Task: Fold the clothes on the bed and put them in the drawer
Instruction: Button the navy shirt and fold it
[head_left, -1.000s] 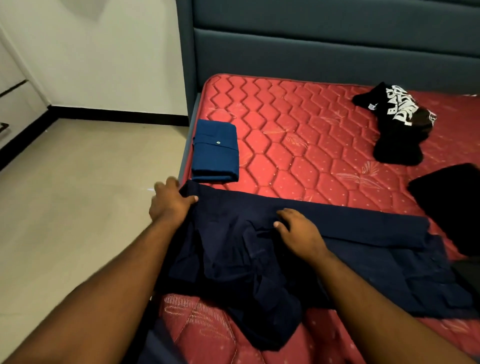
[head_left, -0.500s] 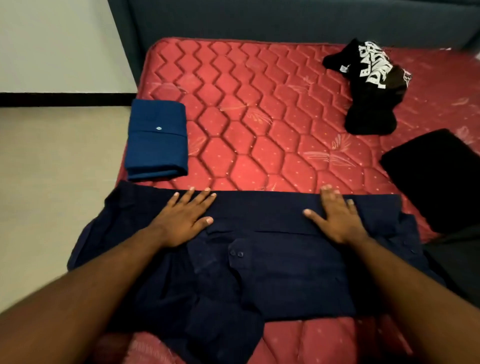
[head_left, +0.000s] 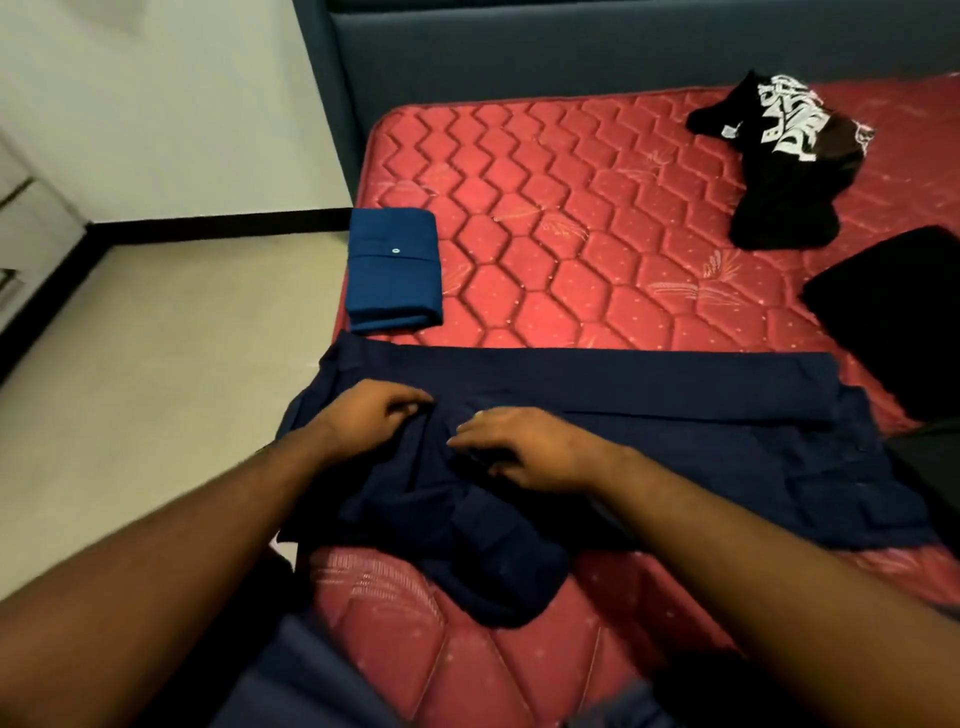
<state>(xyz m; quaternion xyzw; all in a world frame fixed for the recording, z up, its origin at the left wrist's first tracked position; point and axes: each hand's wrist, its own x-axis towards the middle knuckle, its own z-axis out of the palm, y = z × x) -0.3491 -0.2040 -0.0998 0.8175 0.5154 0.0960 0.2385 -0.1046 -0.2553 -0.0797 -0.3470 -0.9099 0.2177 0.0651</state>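
A dark navy garment (head_left: 675, 415) lies spread across the near part of the red mattress (head_left: 571, 234), its far edge folded into a straight band. Both my hands are on its left half, close together. My left hand (head_left: 363, 415) has its fingers curled into the cloth and pinches a fold. Beside it, my right hand (head_left: 524, 449) rests flat on the cloth with its fingers pointing left. A folded blue garment (head_left: 395, 270) sits at the mattress's left edge, just beyond the navy one.
A crumpled black T-shirt with white print (head_left: 789, 156) lies at the far right of the bed, and another black garment (head_left: 893, 312) at the right edge. A grey-blue headboard (head_left: 519, 52) runs along the back. White drawer fronts (head_left: 21, 218) show at the far left, past the pale floor (head_left: 156, 364).
Half a second ago both hands lay flat and wide apart on the garment's folded band. They have come together on its left half, and the left fingers now curl into the cloth.
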